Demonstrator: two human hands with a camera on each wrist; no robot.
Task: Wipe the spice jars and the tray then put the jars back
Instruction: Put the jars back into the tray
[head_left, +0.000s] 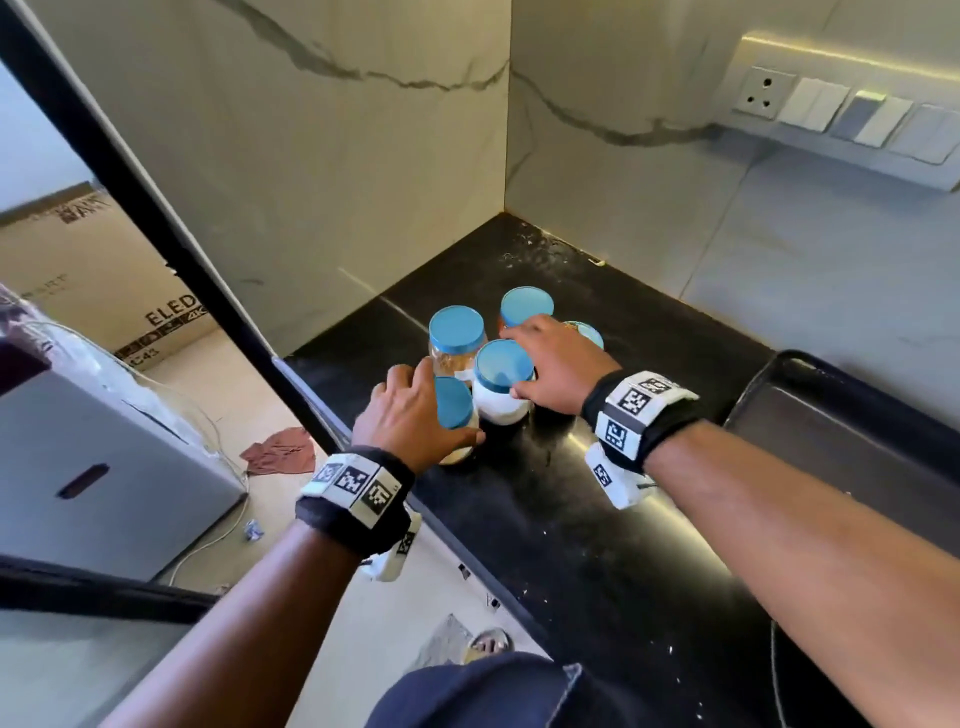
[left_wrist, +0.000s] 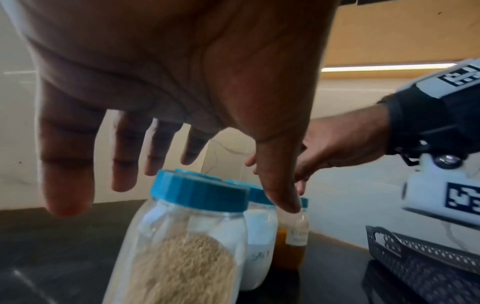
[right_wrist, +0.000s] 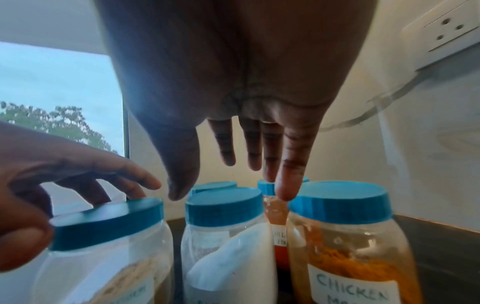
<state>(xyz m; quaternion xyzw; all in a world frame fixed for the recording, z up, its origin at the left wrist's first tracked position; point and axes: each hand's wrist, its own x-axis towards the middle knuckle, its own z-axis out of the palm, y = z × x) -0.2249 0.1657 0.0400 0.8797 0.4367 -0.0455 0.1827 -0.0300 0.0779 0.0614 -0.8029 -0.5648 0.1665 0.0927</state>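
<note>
Several clear spice jars with blue lids stand clustered on the black counter (head_left: 597, 519) near the wall corner. My left hand (head_left: 410, 415) hovers with straight, spread fingers over the seed jar (left_wrist: 192, 236) at the counter's left edge. Beside that jar stands the salt jar (head_left: 504, 369). Over the right side of the cluster my right hand (head_left: 550, 364) is held flat, its little finger at the lid rim of the chicken masala jar (right_wrist: 350, 246). A red chilli jar (right_wrist: 279, 236) stands behind. Neither hand holds anything. The dark perforated tray (head_left: 779, 358) lies at the right.
Marble walls close the corner behind the jars. A switch panel with a socket (head_left: 841, 114) hangs on the right wall. The counter drops off at the left to a floor holding a reddish cloth (head_left: 280, 452), a grey box (head_left: 104, 467) and a carton.
</note>
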